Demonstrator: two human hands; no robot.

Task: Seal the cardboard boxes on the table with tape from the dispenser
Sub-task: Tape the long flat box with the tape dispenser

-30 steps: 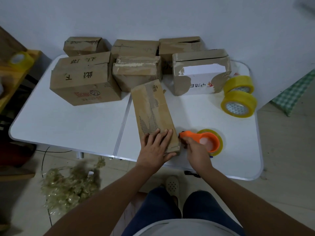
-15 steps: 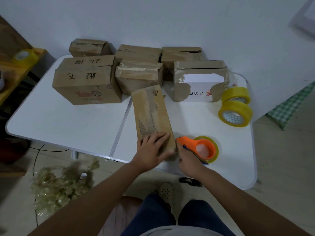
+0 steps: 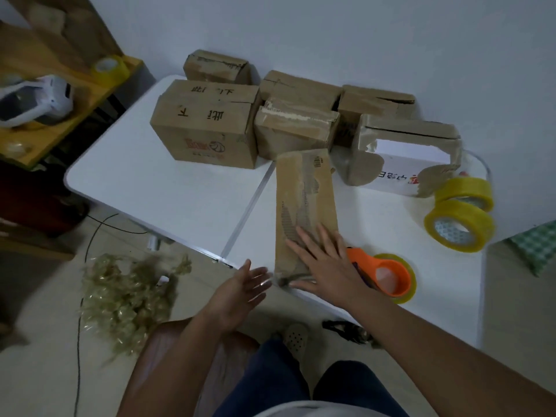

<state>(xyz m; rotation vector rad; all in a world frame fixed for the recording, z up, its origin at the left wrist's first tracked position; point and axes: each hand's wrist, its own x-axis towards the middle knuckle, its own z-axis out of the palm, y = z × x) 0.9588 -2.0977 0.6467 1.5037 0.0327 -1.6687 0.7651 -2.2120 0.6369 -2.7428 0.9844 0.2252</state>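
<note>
Though blurred, right hand (image 3: 326,263) fingers spread flat atop box (image 3: 304,206); left hand (image 3: 240,291) beside, apparently spread.

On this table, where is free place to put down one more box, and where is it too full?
Free: the white table's left half, between the printed box and the near edge. Smaller patch: between the long box and the yellow tape rolls. Crowded: the back row along the wall, and around the orange dispenser by the right hand.
</note>
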